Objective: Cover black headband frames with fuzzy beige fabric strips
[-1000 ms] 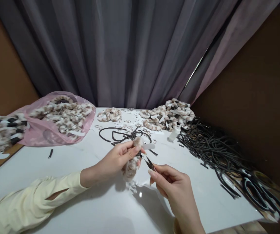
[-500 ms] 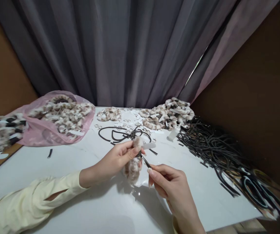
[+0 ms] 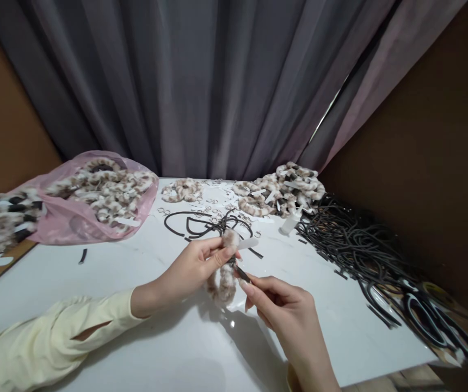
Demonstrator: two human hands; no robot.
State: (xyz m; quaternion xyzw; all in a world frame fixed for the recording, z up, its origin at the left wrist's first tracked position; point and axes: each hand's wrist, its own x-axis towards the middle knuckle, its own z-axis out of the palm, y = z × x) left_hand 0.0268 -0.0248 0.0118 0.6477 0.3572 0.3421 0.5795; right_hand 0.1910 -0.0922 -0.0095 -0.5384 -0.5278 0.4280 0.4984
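My left hand [image 3: 207, 261] pinches a fluffy brown-and-white fur loop [image 3: 226, 286] above the middle of the table. A white tag [image 3: 248, 243] sticks out from the loop to the right of my fingers. A dark band shows on the loop just under my left thumb. My right hand [image 3: 285, 307] is closed on a short, thin dark strip [image 3: 242, 274], held between thumb and forefinger. The strip's far end meets the loop beside the dark band; whether it is joined there I cannot tell.
Black cords [image 3: 201, 226] lie behind my hands, with small metal rings [image 3: 213, 204] beyond. A pink bag [image 3: 60, 218] of fur loops stands left. A fur pile [image 3: 299, 188], small white bottle [image 3: 291, 220], heaped black cords [image 3: 352, 234] and large scissors [image 3: 442, 326] lie right.
My right hand has shifted slightly left, bringing the dark strip closer against the fur loop. The loop's lower part has turned a little; my left hand stays nearly still.
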